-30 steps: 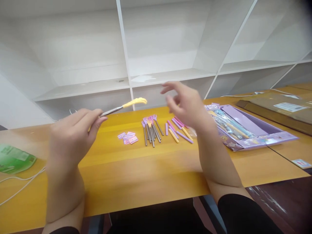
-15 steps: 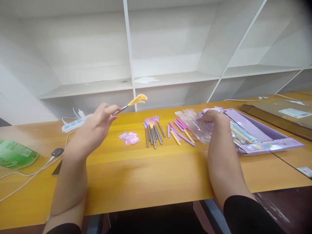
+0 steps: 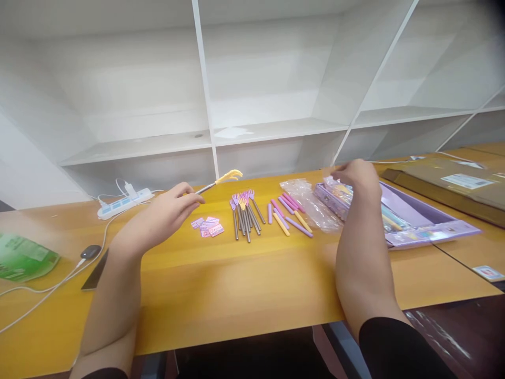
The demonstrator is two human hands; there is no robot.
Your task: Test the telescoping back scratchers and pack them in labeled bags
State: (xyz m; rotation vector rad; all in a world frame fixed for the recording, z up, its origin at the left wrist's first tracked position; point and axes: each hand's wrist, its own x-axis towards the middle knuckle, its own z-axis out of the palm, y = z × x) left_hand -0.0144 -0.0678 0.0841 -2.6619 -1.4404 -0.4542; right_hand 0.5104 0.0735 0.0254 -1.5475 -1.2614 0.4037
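My left hand [image 3: 169,210] is closed on a back scratcher with a yellow hand-shaped head [image 3: 230,176] and a thin metal rod, its head pointing right. Close by lie small purple-and-pink printed cards [image 3: 209,227] and a pile of back scratchers [image 3: 245,216] with purple, pink and yellow heads. My right hand [image 3: 361,176] is raised over the near-left part of an open purple box [image 3: 445,231], fingers pinched together; something pale and blurred shows at the fingertips. Left of the box lie clear plastic bags [image 3: 311,205] and purple, pink and yellow tubes [image 3: 292,213].
A white power strip [image 3: 124,202] with cables stands at the left, near a green package [image 3: 26,258] and a black plug-like device [image 3: 90,251]. A flat cardboard box [image 3: 473,184] lies at the right. White shelving [image 3: 272,126] rises behind the table.
My right hand has lifted up and right, away from the plastic bags, uncovering packaged items in the box. My left hand has lowered and turned with the back scratcher still held.
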